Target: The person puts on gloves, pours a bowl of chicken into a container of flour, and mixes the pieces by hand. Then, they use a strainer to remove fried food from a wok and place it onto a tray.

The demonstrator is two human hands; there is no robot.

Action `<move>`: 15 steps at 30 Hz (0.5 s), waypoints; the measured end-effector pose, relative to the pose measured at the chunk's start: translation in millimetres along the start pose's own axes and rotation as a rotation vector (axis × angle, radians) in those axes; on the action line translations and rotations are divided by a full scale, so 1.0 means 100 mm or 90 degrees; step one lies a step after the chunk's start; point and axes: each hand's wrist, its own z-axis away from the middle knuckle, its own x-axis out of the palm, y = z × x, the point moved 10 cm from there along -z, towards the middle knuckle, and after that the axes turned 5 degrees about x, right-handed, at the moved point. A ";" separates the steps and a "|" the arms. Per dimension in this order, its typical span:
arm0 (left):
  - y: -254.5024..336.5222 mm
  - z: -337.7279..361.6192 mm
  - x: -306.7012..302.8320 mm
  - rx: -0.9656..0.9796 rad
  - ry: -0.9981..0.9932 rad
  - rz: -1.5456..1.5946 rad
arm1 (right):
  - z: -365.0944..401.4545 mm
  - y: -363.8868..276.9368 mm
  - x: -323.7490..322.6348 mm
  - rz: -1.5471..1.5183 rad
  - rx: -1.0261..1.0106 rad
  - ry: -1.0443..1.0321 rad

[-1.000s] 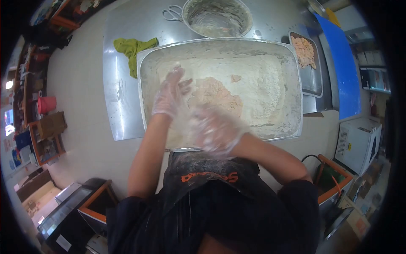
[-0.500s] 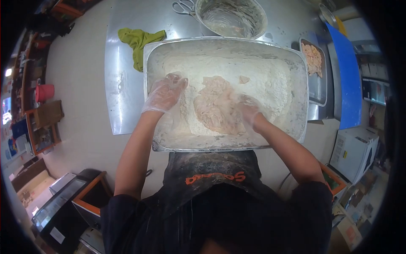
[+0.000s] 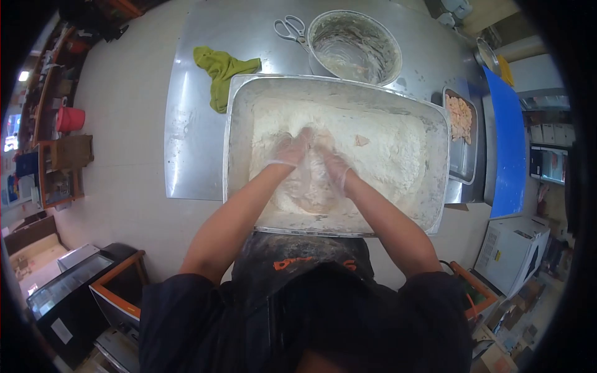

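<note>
A deep metal tray holds white flour and a heap of pale, floured raw meat pieces. My left hand, in a clear plastic glove, is on the upper left of the heap. Gloved the same way, my right hand presses in from the right side. Both hands close round the meat between them; their fingertips are blurred and partly buried. One small loose piece of meat lies on the flour to the right of the hands.
Behind the tray stands a round metal pot with batter-smeared walls, beside metal scissors. A green cloth lies at the left on the steel table. At the right are a smaller tray with orange-pink pieces and a blue panel.
My left hand has come from the tray's left side onto the meat. My right hand has moved left against the heap, so both hands are now close together. The camera view has shifted slightly.
</note>
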 end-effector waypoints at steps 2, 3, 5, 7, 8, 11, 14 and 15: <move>0.69 0.31 -0.40 0.184 -0.057 -0.115 | 0.29 -0.19 0.02 0.325 -0.055 0.010; 0.97 0.49 -0.63 0.300 -0.089 -0.182 | 0.40 -0.27 0.01 0.489 -0.085 0.013; 1.21 0.73 -1.00 0.401 -0.093 -0.207 | 0.66 -0.59 -0.07 0.642 -0.268 -0.052; 1.18 0.69 -1.16 0.359 -0.060 -0.169 | 0.69 -0.76 -0.62 0.682 -0.292 0.099; 1.10 0.53 -1.20 0.209 -0.064 -0.173 | 0.54 -0.74 -0.97 0.724 -0.318 0.243; 0.29 -0.21 -0.96 0.081 0.050 -0.327 | -0.09 -0.59 -1.12 1.173 -0.217 0.318; 0.31 -0.14 -0.83 0.010 0.245 -0.320 | -0.37 -0.48 -0.58 1.145 -0.360 0.513; 0.39 -0.07 -0.87 -0.027 0.313 -0.276 | -0.45 -0.48 -0.27 1.107 -0.439 0.550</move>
